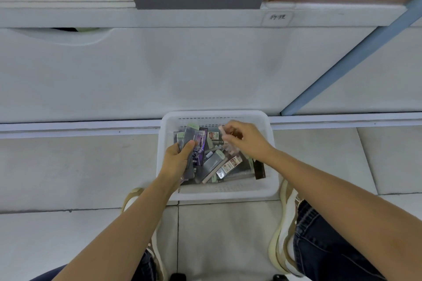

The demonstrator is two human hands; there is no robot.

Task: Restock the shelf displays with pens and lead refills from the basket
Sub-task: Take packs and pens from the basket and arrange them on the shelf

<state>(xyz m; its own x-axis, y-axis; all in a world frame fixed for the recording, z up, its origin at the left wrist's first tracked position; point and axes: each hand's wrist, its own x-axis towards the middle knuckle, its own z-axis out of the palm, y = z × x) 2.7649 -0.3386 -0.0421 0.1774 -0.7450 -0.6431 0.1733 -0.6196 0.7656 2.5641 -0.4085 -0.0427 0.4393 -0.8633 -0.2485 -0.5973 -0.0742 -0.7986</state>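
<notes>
two sneakers (284,232) flank one white basket (219,194). left hand (176,160) curled round stack of packs (190,133), count unclear. right hand (246,138) pinches one pale pink stick (221,129).

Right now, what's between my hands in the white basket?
In the head view, a purple printed packet and a red-and-white labelled pack sit between the left hand and right hand.

Both my bare forearms reach away from me. My left hand (177,158) curls round a stack of grey and purple flat packets (194,141), thumb on top; my right hand (245,139) pinches a slim pale-pink stick (221,129).
</notes>
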